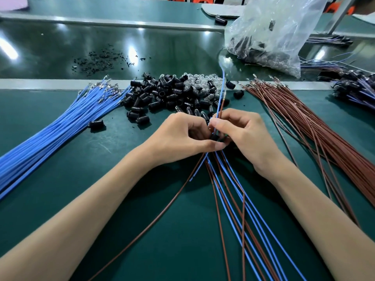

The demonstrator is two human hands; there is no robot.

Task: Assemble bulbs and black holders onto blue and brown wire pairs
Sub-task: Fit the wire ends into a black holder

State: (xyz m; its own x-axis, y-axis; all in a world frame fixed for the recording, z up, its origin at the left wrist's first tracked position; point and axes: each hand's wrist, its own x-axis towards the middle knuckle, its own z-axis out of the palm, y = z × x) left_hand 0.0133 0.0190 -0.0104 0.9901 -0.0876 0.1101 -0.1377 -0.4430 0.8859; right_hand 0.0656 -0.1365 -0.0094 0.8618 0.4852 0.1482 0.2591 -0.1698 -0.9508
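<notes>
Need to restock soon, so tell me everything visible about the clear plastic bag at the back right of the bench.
The clear, crinkled plastic bag sits slumped on the dark glossy surface beyond the work mat. Its thin film rises loose and wrinkled toward the top edge of the view. Its bottom bulges with black pieces and small glassy ones, too blurred to identify surely. Beside its lower right corner run thin blue and brown wires.
</notes>
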